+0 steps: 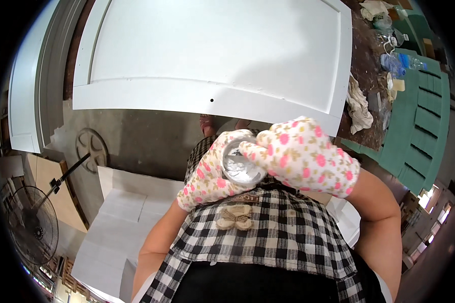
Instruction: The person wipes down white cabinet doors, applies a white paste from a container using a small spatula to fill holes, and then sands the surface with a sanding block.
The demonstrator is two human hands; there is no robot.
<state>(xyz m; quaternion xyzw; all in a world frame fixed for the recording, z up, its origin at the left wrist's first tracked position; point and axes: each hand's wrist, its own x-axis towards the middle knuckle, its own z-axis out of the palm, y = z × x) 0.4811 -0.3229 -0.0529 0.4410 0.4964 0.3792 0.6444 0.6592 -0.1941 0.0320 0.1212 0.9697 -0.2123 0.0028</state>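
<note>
Black-and-white checked cloth [283,237] fills the lower middle of the view, covering the person's front, with a small beige bow [234,217] sewn at its centre. Bare forearms rise from the lower edge on both sides of it.

Just above the cloth, both hands meet, each in a white glove printed with pink flowers. The left hand [207,177] cups a small round tin [241,164] from below and from its left, fingers curled closely around its wall. The tin is open at the top and shows a pale, shiny white paste inside. The right hand [308,156] comes in from the right with its fingers bent down over the rim, fingertips touching the tin's upper edge; whether they dip into the paste cannot be told.

Beyond the hands lies a large white painted door panel [212,50], flat, with a raised frame and a small dark hole near its lower edge. Right of it, a dark worktop holds a crumpled rag [359,103] and clear plastic bottles [397,63], beside green slatted shutters [419,131].

Lower left, white boards [116,227] lie on grey floor, with a standing fan [30,227] at the edge.
</note>
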